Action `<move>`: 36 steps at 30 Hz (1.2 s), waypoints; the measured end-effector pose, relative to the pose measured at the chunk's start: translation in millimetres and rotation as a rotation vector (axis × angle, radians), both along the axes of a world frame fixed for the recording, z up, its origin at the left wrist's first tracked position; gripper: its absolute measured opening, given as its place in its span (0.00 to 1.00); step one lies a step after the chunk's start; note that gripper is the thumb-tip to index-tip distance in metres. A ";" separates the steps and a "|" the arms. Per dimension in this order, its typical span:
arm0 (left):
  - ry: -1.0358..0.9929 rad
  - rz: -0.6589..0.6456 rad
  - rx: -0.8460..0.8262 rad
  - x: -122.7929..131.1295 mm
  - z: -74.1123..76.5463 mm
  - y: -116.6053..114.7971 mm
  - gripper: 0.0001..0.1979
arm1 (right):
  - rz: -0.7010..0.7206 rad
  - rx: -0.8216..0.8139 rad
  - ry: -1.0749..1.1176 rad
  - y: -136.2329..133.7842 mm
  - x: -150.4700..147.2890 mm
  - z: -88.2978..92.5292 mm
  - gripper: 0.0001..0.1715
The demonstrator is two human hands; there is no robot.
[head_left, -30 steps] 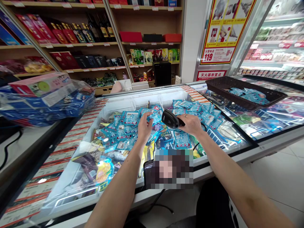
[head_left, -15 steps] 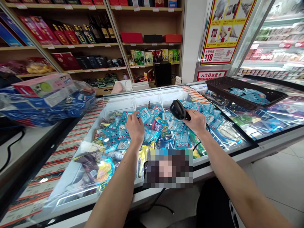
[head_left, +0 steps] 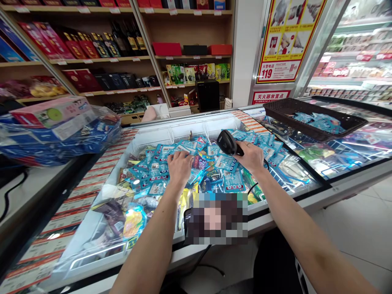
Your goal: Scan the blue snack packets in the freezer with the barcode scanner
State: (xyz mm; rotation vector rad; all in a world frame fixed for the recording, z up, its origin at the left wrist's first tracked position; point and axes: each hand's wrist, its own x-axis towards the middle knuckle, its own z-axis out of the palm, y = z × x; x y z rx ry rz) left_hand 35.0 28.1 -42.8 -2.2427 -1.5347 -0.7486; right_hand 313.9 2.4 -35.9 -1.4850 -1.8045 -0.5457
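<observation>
A black handheld barcode scanner (head_left: 226,143) is gripped in my right hand (head_left: 252,157), its head pointing left over the packets. My left hand (head_left: 180,167) rests palm down at the far side of many small blue packets (head_left: 159,167), its fingers bent and slightly apart, touching a packet (head_left: 187,146) with a printed label. Whether the fingertips pinch it is hidden. More blue packets (head_left: 233,180) lie spread below and right of the scanner. They lie over the glass top of a chest freezer (head_left: 88,228), with colourful bags visible beneath.
A dark brown basket (head_left: 275,107) holding blue packets stands at the right. Plastic-wrapped boxes (head_left: 61,130) sit at the left. A phone-like device with a blurred screen (head_left: 216,218) lies at the near edge. A black cable (head_left: 211,265) hangs below. Shelves (head_left: 190,57) line the back.
My left hand has shifted right across the packets, its fingers now lying flatter over the labelled one. My right hand still holds the scanner in nearly the same place.
</observation>
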 end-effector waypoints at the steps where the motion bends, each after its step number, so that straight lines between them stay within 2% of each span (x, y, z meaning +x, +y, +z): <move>1: -0.019 0.013 0.015 -2.5 -1.9 1.6 0.12 | -0.004 -0.005 0.002 -0.3 -0.1 0.1 0.21; 4: -0.063 0.022 0.042 -7.5 -2.9 3.5 0.16 | -0.017 -0.015 0.008 -0.7 -0.4 0.1 0.22; 7: -0.090 -0.041 0.002 -2.3 2.2 1.3 0.16 | -0.035 -0.010 0.016 0.0 -0.1 -0.4 0.22; 9: -0.111 -0.167 -0.073 7.7 6.6 -2.1 0.16 | -0.047 -0.005 0.022 0.9 0.4 -1.0 0.22; 12: -0.083 -0.474 -0.202 27.0 10.8 -9.4 0.20 | -0.063 -0.003 0.026 2.1 1.1 -1.5 0.21; 14: -0.030 -0.626 -0.255 37.2 10.9 -14.0 0.22 | -0.067 -0.005 0.029 2.5 1.2 -1.5 0.21; 17: 0.052 -0.708 -0.320 42.0 9.1 -17.1 0.22 | -0.061 -0.011 0.032 2.5 0.9 -1.1 0.22; 20: 0.083 -0.644 -0.314 36.7 10.4 -16.1 0.18 | -0.059 -0.005 0.029 2.2 0.6 -0.5 0.21; 25: 0.015 -0.402 -0.197 31.2 17.3 -17.8 0.15 | -0.054 -0.003 0.019 0.5 -0.7 0.2 0.21; 28: -0.007 -0.259 -0.118 32.9 14.2 -19.3 0.20 | -0.041 -0.016 0.009 0.2 -1.6 -0.2 0.22; 32: -0.060 -0.056 -0.087 30.6 3.3 -14.5 0.32 | -0.031 -0.016 0.007 0.9 -2.4 -1.1 0.21; 36: -0.103 -0.020 -0.168 25.8 0.1 -7.8 0.33 | -0.015 -0.017 -0.001 0.8 -3.5 -1.3 0.20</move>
